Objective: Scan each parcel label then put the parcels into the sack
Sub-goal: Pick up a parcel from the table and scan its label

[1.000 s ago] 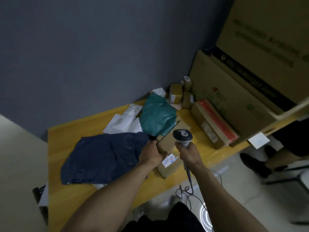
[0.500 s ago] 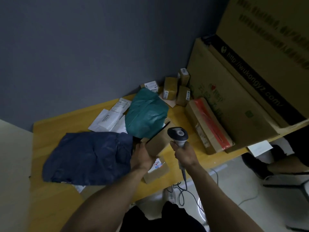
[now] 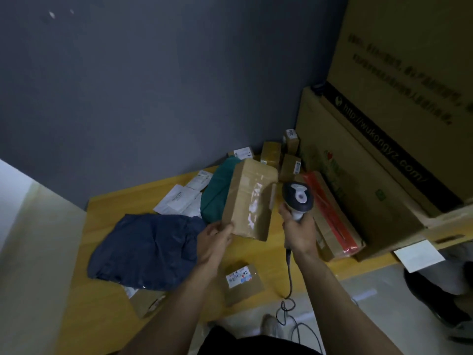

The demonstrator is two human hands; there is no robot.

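- While gripping the scanner (image 3: 298, 197) by its handle, right hand (image 3: 299, 231) fingers curled tight round it, holds the head up just right of the box (image 3: 249, 201).
- Pinches that box at its lower left corner with the left hand (image 3: 215, 239), fingers behind and thumb on the near face.
- Holds it tilted on end, clear of the tabletop (image 3: 122, 201), in front of the green bag (image 3: 217, 193).
- Near face of the box: brown card under glossy tape.
- Left of the left hand, flat and crumpled on the tabletop: navy sack (image 3: 146, 249).
- Under the left forearm, near the front edge: small box (image 3: 242, 280), label up.
- Behind the sack, beside the green bag: white envelopes (image 3: 179, 201).
- Right of the scanner, against the cartons (image 3: 371, 162): red-taped box (image 3: 332, 221).
- From the scanner handle, down past the tabletop edge: dark cable (image 3: 289, 278).
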